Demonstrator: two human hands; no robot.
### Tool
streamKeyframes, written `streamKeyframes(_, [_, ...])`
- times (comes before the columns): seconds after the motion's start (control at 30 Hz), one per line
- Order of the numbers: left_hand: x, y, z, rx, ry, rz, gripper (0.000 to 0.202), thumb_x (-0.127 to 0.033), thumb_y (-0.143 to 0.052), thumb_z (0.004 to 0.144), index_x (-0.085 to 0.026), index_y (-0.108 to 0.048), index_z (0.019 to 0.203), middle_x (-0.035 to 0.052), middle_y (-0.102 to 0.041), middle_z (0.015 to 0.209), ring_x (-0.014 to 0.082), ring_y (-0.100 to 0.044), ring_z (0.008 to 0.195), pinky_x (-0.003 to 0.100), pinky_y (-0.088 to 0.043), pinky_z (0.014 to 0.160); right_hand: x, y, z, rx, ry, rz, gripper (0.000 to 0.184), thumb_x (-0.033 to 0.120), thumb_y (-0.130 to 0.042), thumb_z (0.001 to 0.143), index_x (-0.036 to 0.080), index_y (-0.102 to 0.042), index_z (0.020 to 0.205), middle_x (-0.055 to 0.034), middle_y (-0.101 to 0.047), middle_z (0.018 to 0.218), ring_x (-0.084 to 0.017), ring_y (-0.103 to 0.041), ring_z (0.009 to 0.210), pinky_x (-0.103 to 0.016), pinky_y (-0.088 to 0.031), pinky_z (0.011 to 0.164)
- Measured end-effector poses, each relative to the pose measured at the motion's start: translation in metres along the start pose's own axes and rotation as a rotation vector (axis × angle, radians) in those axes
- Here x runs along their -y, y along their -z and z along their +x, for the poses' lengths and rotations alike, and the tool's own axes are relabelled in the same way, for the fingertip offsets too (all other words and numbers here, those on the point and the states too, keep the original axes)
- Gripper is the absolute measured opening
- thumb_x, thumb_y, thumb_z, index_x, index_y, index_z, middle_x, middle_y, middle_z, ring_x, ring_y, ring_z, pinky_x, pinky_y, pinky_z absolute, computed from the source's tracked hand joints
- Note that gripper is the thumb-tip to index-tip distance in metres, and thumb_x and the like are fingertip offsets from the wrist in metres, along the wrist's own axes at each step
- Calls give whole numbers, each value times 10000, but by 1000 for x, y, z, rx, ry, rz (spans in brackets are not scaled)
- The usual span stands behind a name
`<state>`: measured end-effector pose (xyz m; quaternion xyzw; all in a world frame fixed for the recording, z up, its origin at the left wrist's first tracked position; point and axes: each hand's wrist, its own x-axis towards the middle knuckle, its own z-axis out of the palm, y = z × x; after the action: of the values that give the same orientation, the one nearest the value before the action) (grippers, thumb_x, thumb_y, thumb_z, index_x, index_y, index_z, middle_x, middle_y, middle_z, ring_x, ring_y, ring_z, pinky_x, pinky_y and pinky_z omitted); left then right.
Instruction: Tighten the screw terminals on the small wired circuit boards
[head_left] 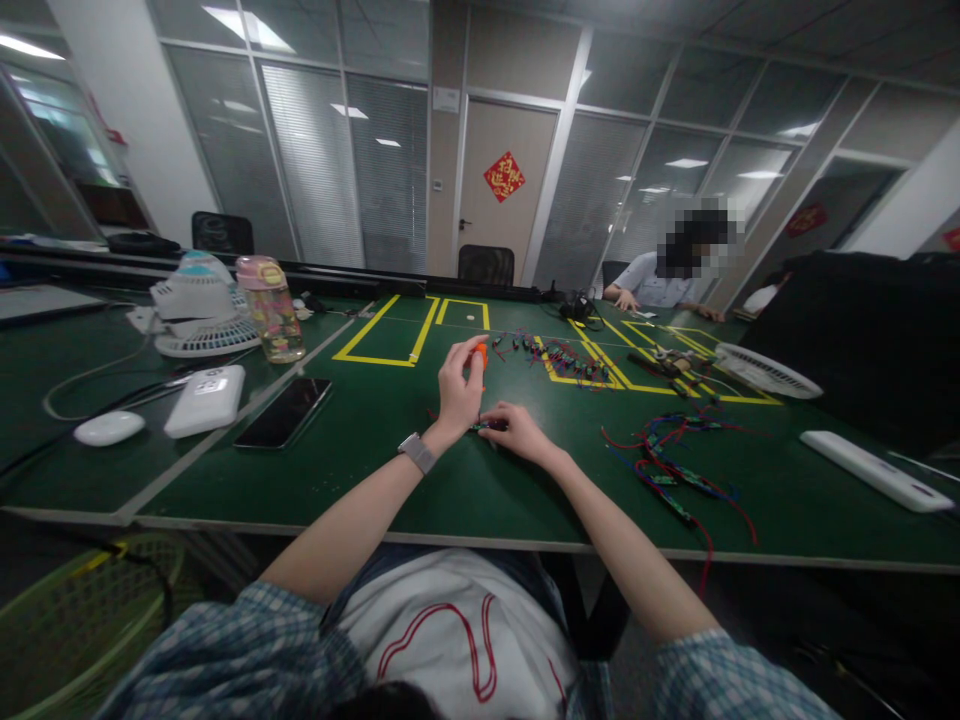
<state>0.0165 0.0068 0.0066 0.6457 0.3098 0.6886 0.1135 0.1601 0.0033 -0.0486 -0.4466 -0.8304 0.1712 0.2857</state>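
Observation:
My left hand [457, 392], with a watch at the wrist, is closed around an orange-handled tool [482, 352] held upright; my fingers hide most of it, so its exact kind is unclear. Just below and to the right, my right hand [517, 432] pinches a small green circuit board [478, 427] low over the green tabletop. A short red wire shows to the left of the board, partly behind my left hand. Beyond my hands lies a row of small wired circuit boards [559, 355]. More boards with red and blue wires [664, 465] lie in a loose bunch to the right.
On the left are a phone [285, 412], a white power bank [205, 400], a white case [110, 429], a drink bottle [271, 310] and a fan [199, 305]. A long white bar [876, 470] lies right. Across the table sits a person [652, 280]. Yellow tape marks the table.

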Motion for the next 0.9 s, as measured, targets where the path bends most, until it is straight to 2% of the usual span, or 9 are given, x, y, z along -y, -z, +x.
streamKeyframes(0.1, [-2,-1,0,-3,-9,36,200,-199,-512,908,-197,-634,1065,60,-602,988,147,-578,864,260,-483,749,-1,0,0,-6,3,-14,201,178,-698,768,162,-748,962,-33,-589,786,-126,-542,680,-258,-432,684])
streamKeyframes(0.27, [-4,-1,0,-36,-31,122,164,-183,-605,849,-206,-650,1005,39,-548,923,140,-541,810,259,-472,744,0,0,-1,-3,8,-22,203,184,-696,771,166,-746,967,-39,-604,804,-130,-557,697,-255,-432,685])
streamKeyframes(0.37, [-3,0,0,-17,-20,96,165,-210,-546,893,-203,-640,1028,51,-565,972,150,-561,872,265,-478,773,1,1,-1,-8,11,-27,203,200,-695,775,168,-746,969,-35,-599,794,-128,-549,686,-255,-431,677])
streamKeyframes(0.53, [1,0,0,31,-10,17,272,-225,-372,970,-208,-613,1094,64,-623,1111,170,-578,1054,311,-462,916,1,1,-1,-10,12,-17,197,203,-686,784,170,-744,970,-32,-593,791,-126,-544,682,-257,-432,680])
streamKeyframes(0.7, [3,-2,-1,63,78,-77,264,-269,-403,965,-203,-584,1146,71,-654,1048,145,-641,848,277,-516,759,1,1,-1,-5,14,-19,198,202,-685,785,169,-744,971,-37,-597,795,-134,-549,692,-261,-431,683])
streamKeyframes(0.9, [-1,-2,-1,36,-25,49,196,-246,-558,895,-223,-628,1076,45,-587,966,144,-576,846,257,-493,737,1,1,-1,-1,13,-27,186,207,-686,788,170,-742,961,-33,-599,806,-125,-544,687,-253,-426,683])
